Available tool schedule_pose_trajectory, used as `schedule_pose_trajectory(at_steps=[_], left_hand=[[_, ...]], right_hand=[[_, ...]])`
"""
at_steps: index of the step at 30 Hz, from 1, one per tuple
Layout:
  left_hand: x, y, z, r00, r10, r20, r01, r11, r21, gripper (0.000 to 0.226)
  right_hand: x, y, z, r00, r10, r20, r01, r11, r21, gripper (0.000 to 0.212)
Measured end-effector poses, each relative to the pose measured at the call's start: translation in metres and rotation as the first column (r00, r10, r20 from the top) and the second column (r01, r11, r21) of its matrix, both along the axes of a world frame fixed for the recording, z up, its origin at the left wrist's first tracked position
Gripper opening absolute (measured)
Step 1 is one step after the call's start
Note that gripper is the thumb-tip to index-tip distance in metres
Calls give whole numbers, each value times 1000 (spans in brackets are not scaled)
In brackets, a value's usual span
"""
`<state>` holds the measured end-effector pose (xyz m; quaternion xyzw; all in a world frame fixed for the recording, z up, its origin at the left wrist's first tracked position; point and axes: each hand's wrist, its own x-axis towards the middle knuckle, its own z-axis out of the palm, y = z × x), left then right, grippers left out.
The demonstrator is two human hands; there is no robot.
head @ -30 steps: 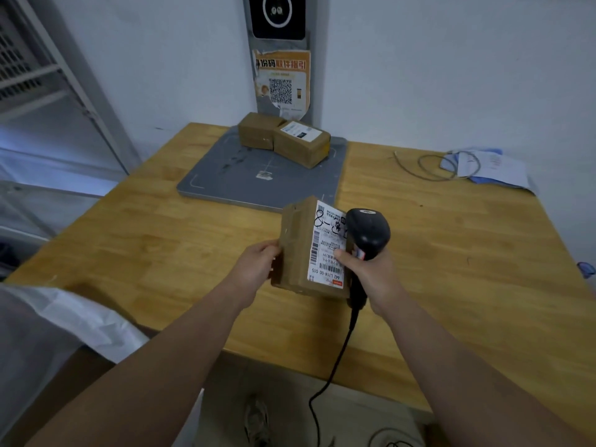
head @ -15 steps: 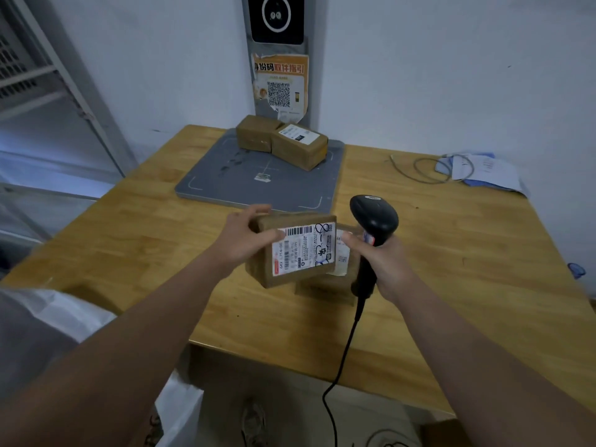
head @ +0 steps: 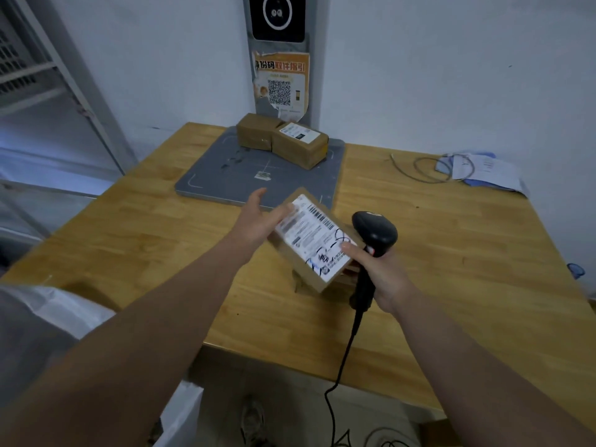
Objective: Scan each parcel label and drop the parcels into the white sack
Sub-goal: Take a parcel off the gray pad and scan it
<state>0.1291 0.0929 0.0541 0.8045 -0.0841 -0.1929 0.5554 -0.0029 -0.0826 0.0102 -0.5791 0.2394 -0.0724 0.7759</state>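
A brown cardboard parcel (head: 309,240) with a white label facing up is tilted above the wooden table (head: 451,253). My left hand (head: 258,221) holds its left end, fingers on the label and thumb raised. My right hand (head: 383,272) grips a black barcode scanner (head: 375,233) just right of the parcel, with the forefinger touching the label's lower corner. A second brown parcel (head: 348,274) lies mostly hidden beneath the held one. Two more parcels (head: 300,146) sit side by side on a grey pad (head: 219,175) at the back. The white sack (head: 48,317) hangs at the table's near left corner.
The scanner cord (head: 345,356) drops over the table's front edge to the floor. Papers and a looped cable (head: 477,169) lie at the back right. A metal shelf rack (head: 64,91) stands to the left. A poster with a QR code hangs on the wall.
The parcel went from upright with its label facing me to flat and tilted, label up. My left hand shifted to its left end and my right forefinger came onto the label.
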Motion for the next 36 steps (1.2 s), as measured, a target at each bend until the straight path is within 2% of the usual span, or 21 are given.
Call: schedule_pose_trajectory(at_steps=[2, 4, 7, 10, 14, 17, 19, 21, 26, 36], left_hand=[[-9, -2, -8, 987, 85, -137, -97, 992, -85, 94], [-20, -3, -18, 943, -21, -331, -44, 981, -187, 102], [-31, -7, -30, 898, -152, -414, 41, 963, -266, 88], [-31, -9, -35, 936, -90, -340, -4, 964, -267, 91], [-16, 1, -32, 988, 56, -147, -93, 963, -254, 101], [-8, 10, -28, 997, 78, 4, -76, 982, -174, 102], [-6, 14, -26, 995, 87, 44, -79, 986, -148, 99], [-6, 16, -27, 994, 98, 57, -89, 986, -138, 96], [-8, 18, -34, 993, 92, 73, -82, 988, -130, 89], [-1, 18, -44, 994, 91, 62, -81, 987, -138, 91]], right_hand=[[2, 0, -6, 994, -110, -6, 110, 989, 94, 40], [4, 0, -10, 988, -153, -14, 153, 977, 150, 43], [4, 1, -12, 991, -133, 4, 130, 975, 180, 48], [8, 4, -13, 991, -134, -26, 136, 980, 143, 52], [16, 8, 0, 959, -250, -136, 253, 967, 3, 39], [14, 14, 23, 990, -111, -88, 92, 978, -190, 20], [12, 19, 36, 998, -8, -63, -12, 950, -313, 23], [12, 25, 43, 998, 29, -52, -46, 923, -382, 29], [13, 37, 46, 997, 29, -74, -58, 907, -417, 35], [12, 42, 47, 993, 84, -84, -110, 915, -388, 23]])
